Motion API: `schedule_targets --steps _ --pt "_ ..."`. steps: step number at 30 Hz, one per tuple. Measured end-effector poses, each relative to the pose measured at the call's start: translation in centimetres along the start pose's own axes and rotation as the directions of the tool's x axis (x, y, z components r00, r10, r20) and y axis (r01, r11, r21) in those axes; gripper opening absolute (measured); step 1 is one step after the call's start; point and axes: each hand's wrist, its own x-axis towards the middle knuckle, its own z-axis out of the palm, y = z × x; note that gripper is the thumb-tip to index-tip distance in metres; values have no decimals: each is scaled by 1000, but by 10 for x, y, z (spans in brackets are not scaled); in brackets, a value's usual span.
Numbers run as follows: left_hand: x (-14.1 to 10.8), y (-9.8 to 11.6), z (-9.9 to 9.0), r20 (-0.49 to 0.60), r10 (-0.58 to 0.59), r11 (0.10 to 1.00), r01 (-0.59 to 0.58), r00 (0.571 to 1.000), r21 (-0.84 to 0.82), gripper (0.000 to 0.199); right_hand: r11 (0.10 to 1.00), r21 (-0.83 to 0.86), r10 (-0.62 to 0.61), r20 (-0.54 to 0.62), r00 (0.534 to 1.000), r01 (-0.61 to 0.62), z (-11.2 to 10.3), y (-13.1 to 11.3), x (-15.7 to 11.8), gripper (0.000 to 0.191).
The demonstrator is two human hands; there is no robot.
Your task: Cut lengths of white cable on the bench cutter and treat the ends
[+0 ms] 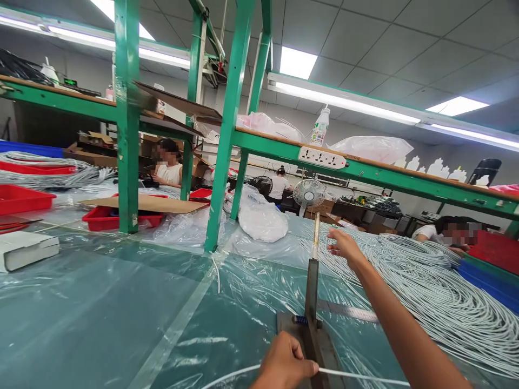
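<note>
My left hand [284,361], low in the picture, has its fingers closed on a thin white cable [360,374] that runs on to both sides. The cable lies across the foot of a metal bench tool with an upright lever [312,292]. A small spring [300,320] sits at its side, on a dark metal base plate [286,322]. My right hand [344,246] is in the air just right of the lever's pale handle [316,235], fingers stretched out and apart from it. The exact spot where the cable meets the tool is partly hidden by my left hand.
Large coils of white cable [441,292] cover the table on the right. A steel ruler [348,310] lies behind the tool. Green posts [221,162] carry a shelf with a power strip [322,157]. Red trays [24,199] stand left. Several people sit farther back.
</note>
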Motion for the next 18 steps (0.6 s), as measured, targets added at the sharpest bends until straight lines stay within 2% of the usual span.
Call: schedule_targets --steps 2,4,7,10,14,16,18 --pt "2 0 2 -24 -33 999 34 999 13 33 999 16 49 2 999 -49 6 4 33 37" --pt "4 0 4 -31 -64 997 65 997 37 32 994 48 92 42 995 -94 13 10 52 41" --pt "1 2 5 -43 -100 993 103 994 56 31 984 79 150 122 981 -160 24 14 63 42" --pt "-4 6 3 -68 -101 993 105 993 59 30 978 82 182 129 975 -193 27 8 61 42" --pt "-7 7 3 -80 -89 993 95 993 73 28 974 139 159 142 977 -179 10 -18 32 47" --pt "-6 5 5 -79 -65 995 70 995 67 27 964 190 150 183 972 -185 -8 -33 2 50" --pt "-5 3 6 -63 -41 997 44 997 58 27 948 236 160 224 962 -212 -30 -44 -36 43"
